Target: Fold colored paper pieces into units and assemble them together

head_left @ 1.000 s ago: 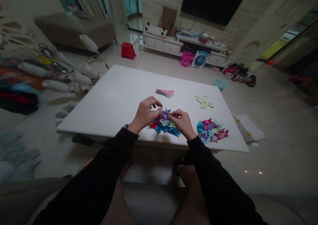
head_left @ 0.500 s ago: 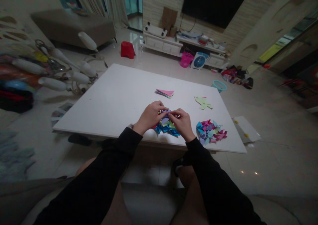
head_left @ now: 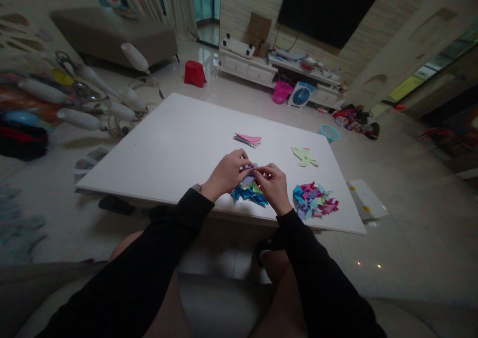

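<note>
Between my fingertips is a small purple piece of folded paper (head_left: 248, 178), pinched from both sides. My left hand (head_left: 232, 170) grips its left edge, and my right hand (head_left: 273, 182) pinches its right end. Its exact shape is partly hidden by my fingers. Just below, on the white table (head_left: 168, 149), lies a pile of blue, green and red folded papers (head_left: 249, 194), partly covered by my hands. Farther back is a stack of pink-topped folded paper triangles (head_left: 248, 140). To the right sits a heap of colourful folded papers (head_left: 315, 201).
Pale green folded papers (head_left: 304, 156) lie on the table's right side. Beyond the table stand a red stool (head_left: 194, 74), a pink bin (head_left: 282, 92) and a turquoise basket (head_left: 329, 133). White lamp arms (head_left: 112, 110) reach close to the left edge.
The view has shifted slightly. Both hands stay together at nearly the same spot, still pinching the purple folded paper, with only small finger movement.
</note>
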